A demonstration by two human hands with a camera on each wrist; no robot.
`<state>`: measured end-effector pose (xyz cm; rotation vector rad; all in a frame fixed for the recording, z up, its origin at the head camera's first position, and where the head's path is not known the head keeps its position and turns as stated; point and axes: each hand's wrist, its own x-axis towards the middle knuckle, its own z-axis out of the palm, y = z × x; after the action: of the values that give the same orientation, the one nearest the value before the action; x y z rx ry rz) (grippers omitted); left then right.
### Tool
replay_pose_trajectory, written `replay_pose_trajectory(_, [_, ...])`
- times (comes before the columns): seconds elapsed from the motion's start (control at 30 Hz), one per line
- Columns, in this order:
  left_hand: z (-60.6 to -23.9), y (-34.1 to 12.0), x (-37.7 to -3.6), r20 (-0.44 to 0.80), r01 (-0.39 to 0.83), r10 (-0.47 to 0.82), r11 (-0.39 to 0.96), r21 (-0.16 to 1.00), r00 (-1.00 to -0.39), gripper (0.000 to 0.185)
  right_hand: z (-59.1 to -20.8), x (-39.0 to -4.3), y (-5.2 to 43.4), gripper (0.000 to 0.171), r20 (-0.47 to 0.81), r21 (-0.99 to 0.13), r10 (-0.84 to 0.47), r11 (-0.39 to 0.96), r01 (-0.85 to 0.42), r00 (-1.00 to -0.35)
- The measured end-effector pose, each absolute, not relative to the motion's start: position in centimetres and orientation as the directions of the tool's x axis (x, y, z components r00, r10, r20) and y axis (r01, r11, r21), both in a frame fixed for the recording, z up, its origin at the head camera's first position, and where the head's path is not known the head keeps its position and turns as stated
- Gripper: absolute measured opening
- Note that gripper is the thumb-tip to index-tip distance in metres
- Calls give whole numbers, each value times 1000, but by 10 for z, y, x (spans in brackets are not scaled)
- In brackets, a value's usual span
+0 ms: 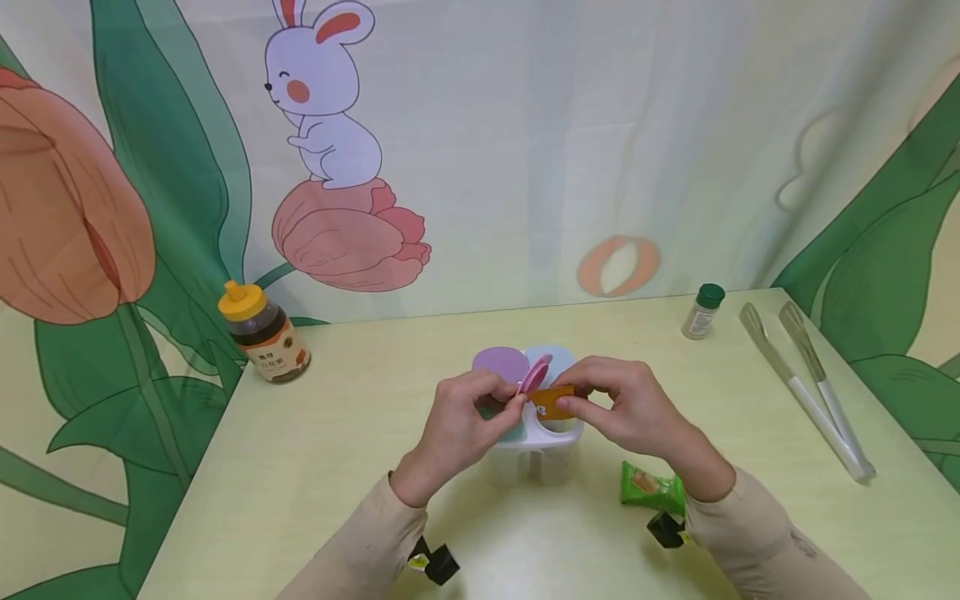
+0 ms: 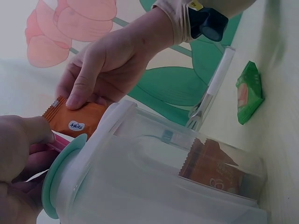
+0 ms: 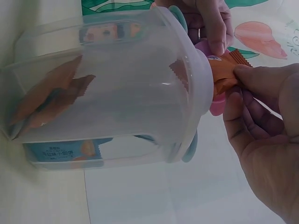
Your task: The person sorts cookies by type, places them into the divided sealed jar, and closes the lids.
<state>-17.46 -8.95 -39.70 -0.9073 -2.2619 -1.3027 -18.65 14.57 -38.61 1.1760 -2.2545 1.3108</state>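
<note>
A clear plastic container (image 1: pixel 534 454) with several coloured flip lids stands mid-table. My left hand (image 1: pixel 504 395) pinches the pink lid (image 1: pixel 536 374) and holds it raised. My right hand (image 1: pixel 578 399) pinches an orange snack packet (image 1: pixel 552 403) at the open compartment's mouth. In the left wrist view the orange packet (image 2: pixel 77 119) lies on the container (image 2: pixel 163 172) rim under the right hand (image 2: pixel 93 74), and another orange packet (image 2: pixel 215 163) sits inside. The right wrist view shows the orange packet (image 3: pixel 224 74) at the rim of the container (image 3: pixel 117 93), with packets inside (image 3: pixel 46 98).
A green snack packet (image 1: pixel 651 487) lies on the table near my right wrist. A honey bottle (image 1: pixel 264 333) stands at the back left, a small green-capped jar (image 1: pixel 702 311) at the back right, and metal tongs (image 1: pixel 806 383) lie along the right edge.
</note>
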Motion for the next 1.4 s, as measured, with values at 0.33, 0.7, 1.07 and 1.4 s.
replay_pose_trajectory(0.33, [-397,-90,-173,592,682,338,357,638,-731,7,-394,-187,149,21,579,-599,-516,256,-759,-631])
replay_pose_trajectory(0.7, [-398,-89,-174,594,682,336,358,637,-731,7,-397,-187,153,18,520,-587,-574,298,-753,-633])
replay_pose_trajectory(1.07, [-397,-89,-175,605,692,336,349,632,-722,8,-403,-190,158,17,530,-492,-625,325,-808,-574])
replay_pose_trajectory(1.4, [-397,-89,-175,624,705,328,337,624,-709,8,-402,-191,157,13,522,-446,-657,333,-831,-543])
